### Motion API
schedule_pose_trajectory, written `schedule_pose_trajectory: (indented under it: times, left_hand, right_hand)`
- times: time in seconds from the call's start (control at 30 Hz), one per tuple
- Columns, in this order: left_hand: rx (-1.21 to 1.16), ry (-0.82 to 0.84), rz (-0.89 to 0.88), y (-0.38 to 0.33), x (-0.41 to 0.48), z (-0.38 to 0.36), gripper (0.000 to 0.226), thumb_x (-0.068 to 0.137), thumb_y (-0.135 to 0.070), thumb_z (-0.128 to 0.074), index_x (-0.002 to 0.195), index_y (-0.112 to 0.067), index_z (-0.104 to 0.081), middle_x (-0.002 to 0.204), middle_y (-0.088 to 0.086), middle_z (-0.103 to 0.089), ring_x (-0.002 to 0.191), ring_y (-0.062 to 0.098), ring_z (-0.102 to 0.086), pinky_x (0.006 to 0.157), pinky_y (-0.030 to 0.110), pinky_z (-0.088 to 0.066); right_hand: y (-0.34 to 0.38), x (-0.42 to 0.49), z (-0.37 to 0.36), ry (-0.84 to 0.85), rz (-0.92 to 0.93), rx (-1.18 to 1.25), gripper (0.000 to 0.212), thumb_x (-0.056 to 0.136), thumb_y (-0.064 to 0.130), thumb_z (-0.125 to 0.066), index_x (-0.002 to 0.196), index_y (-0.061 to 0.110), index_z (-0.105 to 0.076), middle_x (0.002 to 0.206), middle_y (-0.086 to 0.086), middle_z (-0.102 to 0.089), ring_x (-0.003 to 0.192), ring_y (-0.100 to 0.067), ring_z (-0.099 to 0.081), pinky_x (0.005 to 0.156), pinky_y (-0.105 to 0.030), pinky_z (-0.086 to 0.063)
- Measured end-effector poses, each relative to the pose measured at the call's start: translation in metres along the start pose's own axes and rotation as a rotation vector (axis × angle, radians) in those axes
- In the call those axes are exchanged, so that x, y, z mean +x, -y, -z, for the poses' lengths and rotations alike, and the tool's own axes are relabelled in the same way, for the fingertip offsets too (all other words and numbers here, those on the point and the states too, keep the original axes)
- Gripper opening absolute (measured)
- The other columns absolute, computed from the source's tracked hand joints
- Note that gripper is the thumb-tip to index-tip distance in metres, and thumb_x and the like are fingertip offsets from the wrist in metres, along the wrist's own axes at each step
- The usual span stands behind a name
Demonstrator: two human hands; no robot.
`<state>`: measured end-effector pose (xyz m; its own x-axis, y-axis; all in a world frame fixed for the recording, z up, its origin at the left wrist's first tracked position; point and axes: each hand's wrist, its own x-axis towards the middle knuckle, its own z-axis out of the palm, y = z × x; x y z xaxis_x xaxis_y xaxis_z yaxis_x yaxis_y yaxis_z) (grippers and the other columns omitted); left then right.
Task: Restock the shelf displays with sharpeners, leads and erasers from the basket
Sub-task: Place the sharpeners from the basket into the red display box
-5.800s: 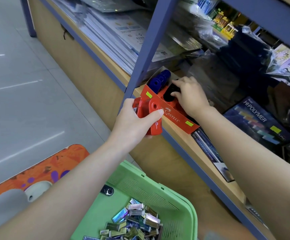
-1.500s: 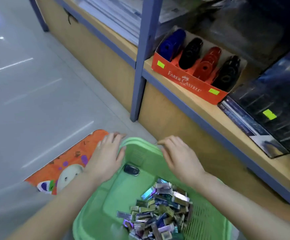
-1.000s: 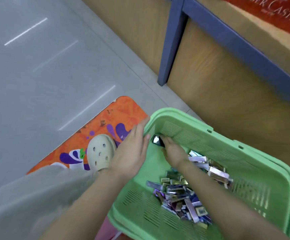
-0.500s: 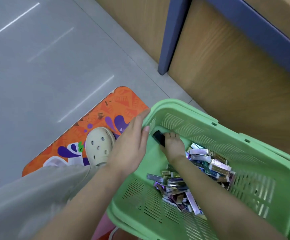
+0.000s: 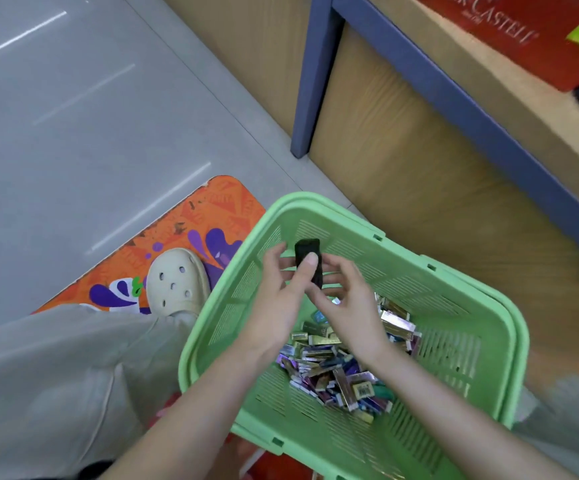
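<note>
A green plastic basket [image 5: 482,299] sits in front of me, low by the shelf. Over its far corner I hold a small black sharpener [image 5: 308,255] with both hands. My left hand [image 5: 283,292] has its thumb pressed on the sharpener's front. My right hand [image 5: 347,299] supports it from below and from the right. A heap of small shiny lead boxes [image 5: 336,368] lies on the basket's floor under my wrists. The red Faber-Castell display box [image 5: 523,32] stands on the shelf at the top right; its contents are out of view.
The wooden shelf board with a blue metal edge [image 5: 471,109] runs diagonally above the basket, with a blue upright post [image 5: 312,74] at its left. An orange patterned mat [image 5: 184,233] and my beige clog [image 5: 175,282] lie on the grey floor to the left.
My right hand picked the black sharpener off the basket floor and lifted it. My left hand left the basket rim and joined it on the sharpener.
</note>
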<state>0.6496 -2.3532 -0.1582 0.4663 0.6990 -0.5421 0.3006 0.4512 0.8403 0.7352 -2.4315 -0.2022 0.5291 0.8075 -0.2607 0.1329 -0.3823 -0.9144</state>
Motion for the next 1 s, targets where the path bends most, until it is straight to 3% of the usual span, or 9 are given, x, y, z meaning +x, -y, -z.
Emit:
schedule_pose_trajectory:
  times: [0.1, 0.17, 0.27, 0.4, 0.47, 0.53, 0.7, 0.8, 1.0]
  left_hand:
    - [-0.078, -0.039, 0.026, -0.002, 0.000, -0.005, 0.014, 0.096, -0.019, -0.050, 0.107, -0.011, -0.048, 0.088, -0.005, -0.058, 0.069, -0.010, -0.059, 0.062, 0.004, -0.043]
    - [-0.055, -0.093, 0.038, -0.003, 0.000, -0.002, 0.011, 0.097, -0.022, -0.050, 0.103, -0.012, -0.051, 0.087, -0.003, -0.061, 0.072, 0.000, -0.061, 0.060, 0.006, -0.045]
    - [-0.071, -0.099, 0.066, -0.004, -0.001, 0.001, 0.006, 0.098, -0.021, -0.048, 0.094, -0.017, -0.050, 0.087, 0.002, -0.062, 0.065, 0.013, -0.061, 0.057, 0.013, -0.048]
    - [-0.008, -0.082, 0.083, 0.001, -0.005, 0.006, 0.012, 0.098, -0.022, -0.049, 0.088, -0.016, -0.051, 0.086, 0.004, -0.060, 0.049, 0.006, -0.060, 0.050, 0.015, -0.049]
    - [0.020, -0.065, 0.094, 0.003, -0.007, 0.008, 0.013, 0.097, -0.022, -0.049, 0.088, -0.014, -0.053, 0.085, 0.004, -0.059, 0.048, 0.005, -0.060, 0.051, 0.017, -0.049]
    - [0.030, -0.041, 0.108, 0.005, -0.008, 0.008, 0.012, 0.097, -0.022, -0.050, 0.089, -0.014, -0.053, 0.084, 0.003, -0.060, 0.048, 0.005, -0.060, 0.052, 0.019, -0.050]
    - [0.071, -0.003, 0.107, 0.005, -0.011, 0.010, 0.009, 0.098, -0.023, -0.048, 0.090, -0.019, -0.051, 0.088, 0.004, -0.060, 0.051, 0.005, -0.061, 0.054, 0.019, -0.051]
    - [0.074, -0.001, 0.097, 0.004, -0.010, 0.010, 0.009, 0.097, -0.022, -0.048, 0.090, -0.020, -0.052, 0.087, 0.004, -0.060, 0.051, 0.005, -0.061, 0.056, 0.020, -0.051]
    - [0.086, -0.022, 0.099, 0.006, -0.009, 0.013, 0.010, 0.098, -0.023, -0.048, 0.089, -0.019, -0.052, 0.085, 0.003, -0.060, 0.050, 0.005, -0.060, 0.054, 0.018, -0.050]
  right_hand:
    - [0.011, -0.012, 0.002, 0.126, 0.071, 0.044, 0.047, 0.083, 0.012, -0.072, 0.118, 0.035, -0.049, 0.111, 0.003, -0.058, 0.096, 0.001, -0.059, 0.082, -0.012, -0.047]
    - [0.004, -0.019, 0.009, 0.177, 0.101, 0.026, 0.049, 0.081, 0.017, -0.073, 0.124, 0.026, -0.050, 0.113, 0.006, -0.059, 0.100, 0.003, -0.056, 0.090, -0.013, -0.043]
    - [-0.032, -0.021, 0.029, 0.199, -0.018, -0.232, 0.048, 0.083, 0.029, -0.070, 0.126, 0.023, -0.051, 0.121, 0.009, -0.058, 0.110, 0.005, -0.052, 0.101, -0.017, -0.040]
    - [-0.102, -0.034, 0.057, 0.599, -0.353, -0.657, 0.086, 0.078, 0.038, -0.074, 0.148, 0.021, -0.027, 0.153, 0.003, -0.030, 0.139, -0.017, -0.031, 0.116, -0.034, -0.025]
    - [-0.124, -0.044, 0.060, 0.707, -0.321, -0.812, 0.100, 0.071, 0.044, -0.077, 0.150, 0.024, -0.019, 0.157, 0.006, -0.017, 0.144, -0.019, -0.018, 0.118, -0.036, -0.012]
    - [-0.134, -0.049, 0.058, 0.704, -0.265, -0.860, 0.104, 0.068, 0.046, -0.079, 0.150, 0.023, -0.019, 0.156, 0.006, -0.018, 0.143, -0.018, -0.016, 0.118, -0.034, -0.009]
    - [-0.134, -0.035, 0.053, 0.624, -0.141, -0.991, 0.060, 0.088, 0.028, -0.065, 0.141, 0.017, -0.038, 0.141, -0.002, -0.042, 0.132, -0.019, -0.032, 0.111, -0.030, -0.027]
    - [-0.134, -0.027, 0.055, 0.660, -0.119, -1.051, 0.050, 0.092, 0.024, -0.060, 0.138, 0.014, -0.043, 0.136, -0.005, -0.049, 0.128, -0.020, -0.040, 0.108, -0.032, -0.035]
    - [-0.137, -0.026, 0.058, 0.735, 0.084, -1.253, 0.033, 0.097, 0.026, -0.050, 0.127, 0.014, -0.052, 0.128, -0.004, -0.053, 0.122, -0.021, -0.042, 0.107, -0.032, -0.029]
